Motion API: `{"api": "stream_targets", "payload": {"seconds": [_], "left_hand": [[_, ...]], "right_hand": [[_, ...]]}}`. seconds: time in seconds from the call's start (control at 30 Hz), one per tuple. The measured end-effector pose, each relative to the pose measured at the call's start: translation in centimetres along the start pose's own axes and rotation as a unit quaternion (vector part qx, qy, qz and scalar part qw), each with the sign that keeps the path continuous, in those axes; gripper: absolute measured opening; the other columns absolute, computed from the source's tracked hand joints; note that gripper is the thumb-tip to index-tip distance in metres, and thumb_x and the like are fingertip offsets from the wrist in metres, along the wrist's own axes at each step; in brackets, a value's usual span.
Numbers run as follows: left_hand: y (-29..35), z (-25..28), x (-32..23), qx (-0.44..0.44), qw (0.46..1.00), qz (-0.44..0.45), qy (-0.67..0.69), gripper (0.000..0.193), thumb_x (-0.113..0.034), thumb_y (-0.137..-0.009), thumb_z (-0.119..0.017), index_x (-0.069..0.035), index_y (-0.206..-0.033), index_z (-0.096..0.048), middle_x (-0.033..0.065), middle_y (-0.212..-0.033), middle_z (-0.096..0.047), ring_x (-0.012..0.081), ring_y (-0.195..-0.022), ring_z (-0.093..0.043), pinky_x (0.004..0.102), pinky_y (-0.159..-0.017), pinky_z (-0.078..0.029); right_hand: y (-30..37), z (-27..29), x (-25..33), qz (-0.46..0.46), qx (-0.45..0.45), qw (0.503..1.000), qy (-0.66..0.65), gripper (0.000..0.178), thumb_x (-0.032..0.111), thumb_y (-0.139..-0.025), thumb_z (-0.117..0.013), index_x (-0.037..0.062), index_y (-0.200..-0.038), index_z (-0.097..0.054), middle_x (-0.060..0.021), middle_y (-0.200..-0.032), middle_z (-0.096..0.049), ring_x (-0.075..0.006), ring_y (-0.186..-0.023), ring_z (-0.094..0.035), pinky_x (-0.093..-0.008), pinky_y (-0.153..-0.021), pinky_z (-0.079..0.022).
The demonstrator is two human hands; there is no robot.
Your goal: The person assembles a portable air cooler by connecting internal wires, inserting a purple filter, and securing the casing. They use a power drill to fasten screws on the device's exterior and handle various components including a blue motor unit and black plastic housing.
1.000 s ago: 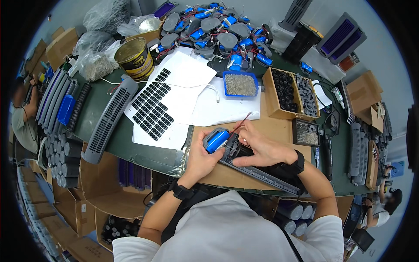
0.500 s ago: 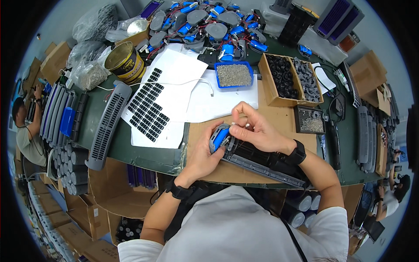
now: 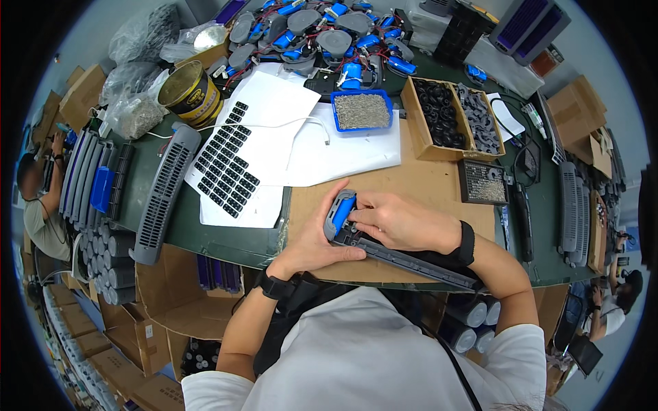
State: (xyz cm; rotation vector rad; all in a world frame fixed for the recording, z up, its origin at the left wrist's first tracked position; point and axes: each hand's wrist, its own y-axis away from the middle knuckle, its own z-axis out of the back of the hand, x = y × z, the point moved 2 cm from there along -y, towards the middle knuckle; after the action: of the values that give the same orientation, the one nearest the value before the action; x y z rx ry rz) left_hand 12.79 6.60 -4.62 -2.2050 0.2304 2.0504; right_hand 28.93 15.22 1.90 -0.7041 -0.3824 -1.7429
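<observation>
Left hand (image 3: 312,243) wraps around end of long dark grey plastic bar (image 3: 404,257). Right hand (image 3: 397,222) presses small blue cylinder (image 3: 340,211) into it, near front edge of brown cardboard sheet (image 3: 425,181).

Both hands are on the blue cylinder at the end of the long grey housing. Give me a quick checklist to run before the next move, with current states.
1. Left hand braces the end of the long grey housing: ok.
2. Right hand presses on the blue cylinder: ok.
3. Cylinder fully seated in the housing: cannot tell, fingers cover it.
4. Housing lies flat on the cardboard sheet: ok.
5. Blue tray of small parts within reach, upright: ok.
6. Wires clear of the seat: cannot tell.
</observation>
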Motion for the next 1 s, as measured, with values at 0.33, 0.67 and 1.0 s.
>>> {"api": "stream_targets", "payload": {"seconds": [0.33, 0.67, 1.0], "left_hand": [[0.03, 0.48, 0.15, 0.004, 0.998, -0.015, -0.068, 0.119, -0.028, -0.060, -0.094, -0.009, -0.153, -0.022, 0.0171, -0.139, -0.047, 0.0296, -0.130, -0.046, 0.0379, -0.110, -0.036], [-0.04, 0.43, -0.25, 0.027, 0.991, -0.007, -0.129, 0.120, -0.022, -0.062, -0.094, -0.009, -0.153, -0.018, 0.0137, -0.141, -0.044, 0.0255, -0.131, -0.044, 0.0359, -0.111, -0.034], [0.30, 0.31, 0.37, 0.033, 0.972, -0.018, -0.233, 0.126, -0.034, -0.059, -0.094, -0.008, -0.153, -0.015, 0.0179, -0.141, -0.042, 0.0320, -0.132, -0.042, 0.0400, -0.111, -0.033]], "right_hand": [[0.02, -0.80, 0.58, -0.027, 0.064, 0.991, 0.117, 0.015, 0.010, -0.083, -0.064, -0.0009, -0.094, -0.064, -0.0208, -0.095, -0.056, -0.0370, -0.075, -0.063, -0.0460, -0.065, -0.051], [0.06, -0.84, 0.47, -0.037, 0.050, 0.994, 0.084, 0.017, 0.012, -0.080, -0.066, 0.0028, -0.094, -0.069, -0.0201, -0.098, -0.056, -0.0359, -0.078, -0.063, -0.0454, -0.066, -0.051], [0.10, -0.67, 0.47, -0.027, 0.073, 0.995, 0.059, 0.015, 0.010, -0.081, -0.064, 0.0096, -0.093, -0.074, -0.0173, -0.092, -0.056, -0.0341, -0.079, -0.061, -0.0439, -0.064, -0.047]]}}
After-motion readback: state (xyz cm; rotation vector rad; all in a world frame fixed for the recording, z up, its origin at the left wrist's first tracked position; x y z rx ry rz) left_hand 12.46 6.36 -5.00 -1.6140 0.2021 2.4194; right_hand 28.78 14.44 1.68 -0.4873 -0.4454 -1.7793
